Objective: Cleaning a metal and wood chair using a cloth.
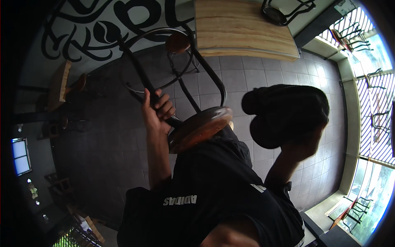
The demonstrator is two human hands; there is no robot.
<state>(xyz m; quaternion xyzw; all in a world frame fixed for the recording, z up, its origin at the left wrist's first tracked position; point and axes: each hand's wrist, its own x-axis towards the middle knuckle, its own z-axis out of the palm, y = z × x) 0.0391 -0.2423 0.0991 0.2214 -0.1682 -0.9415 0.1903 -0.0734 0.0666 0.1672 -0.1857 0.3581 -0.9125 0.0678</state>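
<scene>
My left hand (157, 110) is closed round a dark metal leg of a stool (200, 131). The stool is tipped over in the air, its round brown wooden seat close to my body and its legs and ring pointing away. On the right, my raised right hand (307, 147) is behind a black bundle (290, 113) with rounded ends on its left side. What this bundle is I cannot make out, and the fingers holding it are hidden.
A wood-topped table (247, 31) stands at the far side, with a dark chair (275, 15) beyond it. Another round stool (177, 43) shows behind the held stool's legs. A wooden table (60, 86) is at left; windows (376, 90) line the right.
</scene>
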